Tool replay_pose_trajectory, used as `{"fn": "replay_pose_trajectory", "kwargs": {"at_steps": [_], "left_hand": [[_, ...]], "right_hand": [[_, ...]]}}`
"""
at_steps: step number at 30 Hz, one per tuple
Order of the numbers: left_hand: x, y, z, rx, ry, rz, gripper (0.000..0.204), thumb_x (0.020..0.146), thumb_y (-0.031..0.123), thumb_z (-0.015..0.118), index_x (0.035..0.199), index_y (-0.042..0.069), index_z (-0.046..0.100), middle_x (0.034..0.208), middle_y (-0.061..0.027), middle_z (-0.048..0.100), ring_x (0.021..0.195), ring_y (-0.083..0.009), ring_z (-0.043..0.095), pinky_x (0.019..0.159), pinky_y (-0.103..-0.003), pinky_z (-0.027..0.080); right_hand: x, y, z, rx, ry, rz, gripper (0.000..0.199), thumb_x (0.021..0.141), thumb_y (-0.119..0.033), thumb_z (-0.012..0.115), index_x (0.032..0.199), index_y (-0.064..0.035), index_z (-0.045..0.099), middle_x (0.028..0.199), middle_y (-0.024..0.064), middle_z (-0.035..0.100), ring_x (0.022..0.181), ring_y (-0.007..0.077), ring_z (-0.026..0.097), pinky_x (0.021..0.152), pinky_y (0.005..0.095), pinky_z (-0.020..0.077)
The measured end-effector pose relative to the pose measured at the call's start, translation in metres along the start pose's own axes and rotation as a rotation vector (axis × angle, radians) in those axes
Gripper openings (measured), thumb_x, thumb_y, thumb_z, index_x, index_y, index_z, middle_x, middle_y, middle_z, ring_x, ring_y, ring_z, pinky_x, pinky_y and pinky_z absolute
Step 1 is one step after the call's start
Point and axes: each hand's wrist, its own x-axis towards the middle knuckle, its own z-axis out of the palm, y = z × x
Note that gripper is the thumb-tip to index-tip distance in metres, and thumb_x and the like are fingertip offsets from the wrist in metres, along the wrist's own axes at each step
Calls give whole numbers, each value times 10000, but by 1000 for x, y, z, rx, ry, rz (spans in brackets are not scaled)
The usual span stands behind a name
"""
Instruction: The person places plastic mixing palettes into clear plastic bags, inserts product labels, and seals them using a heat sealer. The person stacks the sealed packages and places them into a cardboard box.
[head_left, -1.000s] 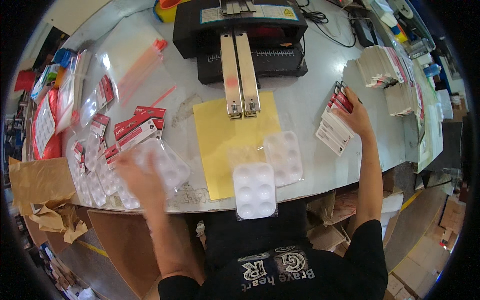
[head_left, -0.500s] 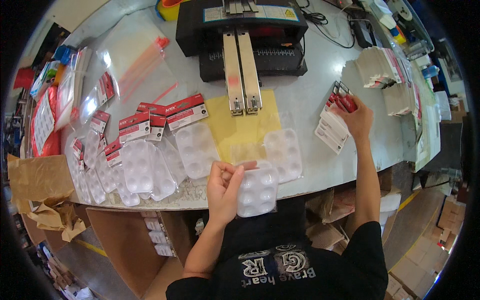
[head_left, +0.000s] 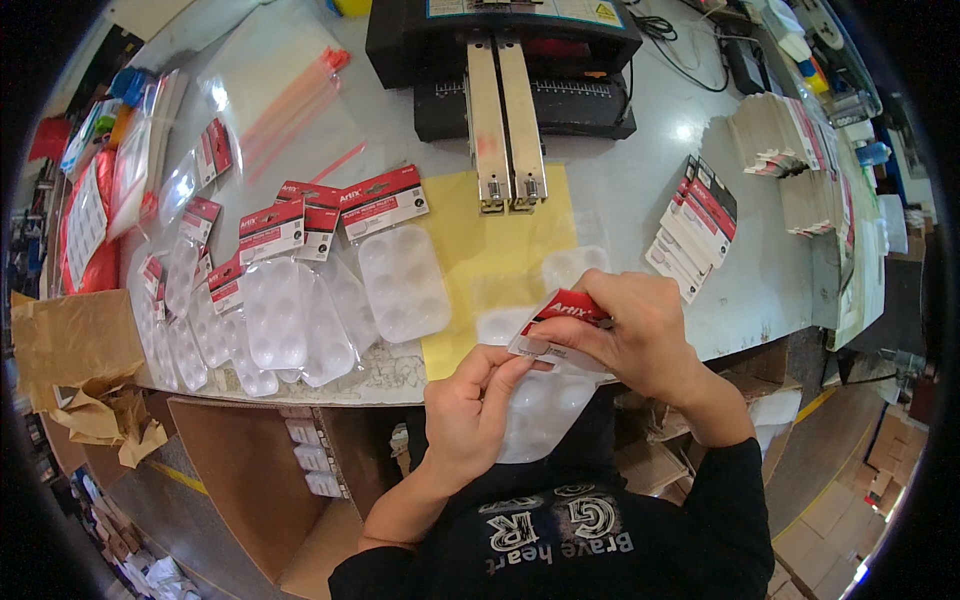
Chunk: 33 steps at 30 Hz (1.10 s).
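Observation:
My left hand [head_left: 470, 412] pinches the top edge of a clear bag with a white plastic paint palette [head_left: 540, 415] inside, held at the table's near edge. A folded red and white header card [head_left: 562, 318] is gripped by my right hand [head_left: 640, 335], its lower edge meeting the bag's top by my left fingertips. Beyond my hands, more white palettes [head_left: 577, 262] lie partly hidden on a yellow sheet [head_left: 455, 215]. Left of them spreads a group of bagged palettes [head_left: 403, 282] topped with red and white cards. Several loose header cards [head_left: 697, 215] rest fanned out on the right.
A black stapling machine [head_left: 570, 105] with two metal arms stands at the back middle. Card stacks [head_left: 765, 135] fill the back right. Clear plastic bags [head_left: 275, 85] lie at the back left. Below the table edge is an open cardboard box [head_left: 240, 480].
My right hand has come from the loose cards on the right to the bag's top, bringing one header card. My left hand still holds the bagged palette. The view has shifted slightly.

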Motion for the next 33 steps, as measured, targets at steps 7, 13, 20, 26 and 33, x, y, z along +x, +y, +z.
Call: {"fn": "replay_pose_trajectory", "kwargs": {"at_steps": [7, 13, 20, 26, 33], "left_hand": [[2, -2, 0, 100, -24, 33, 141, 920, 125, 584, 919, 0, 650, 690, -56, 651, 575, -66, 511, 546, -219, 435], [4, -11, -2, 177, 124, 92, 177, 942, 136, 548, 905, -12, 637, 679, -25, 619, 615, -56, 492, 559, -219, 418], [20, -29, -8, -26, 285, 74, 241, 973, 159, 502, 915, -43, 620, 770, -2, 614, 714, -48, 477, 651, -200, 409], [18, -33, -10, -3, 294, 62, 247, 975, 160, 490, 867, -35, 596, 734, -8, 584, 688, -51, 443, 621, -215, 392], [68, -41, -10, 163, 299, 72, 318, 985, 235, 430, 831, -23, 533, 694, -66, 537, 674, -117, 437, 633, -284, 391]], "right_hand": [[-5, 6, 2, -49, 52, -135, 387, 696, -374, 766, 645, -112, 485, 505, 45, 505, 433, 232, 530, 397, 331, 395], [-6, 21, -7, 327, 36, 233, 234, 767, -184, 752, 812, 20, 645, 654, 80, 613, 527, 119, 590, 473, 255, 443], [-20, 29, -5, 834, -368, 697, 166, 888, -115, 627, 898, 40, 686, 707, 65, 655, 561, 98, 619, 454, 202, 431], [-32, 33, 3, 952, -331, 731, 145, 877, -109, 623, 852, 27, 668, 693, 53, 645, 548, 85, 608, 434, 193, 409], [-5, 48, 45, 1129, -28, 917, 161, 858, -133, 626, 789, 12, 638, 640, 26, 593, 510, 80, 532, 449, 214, 382]]}}
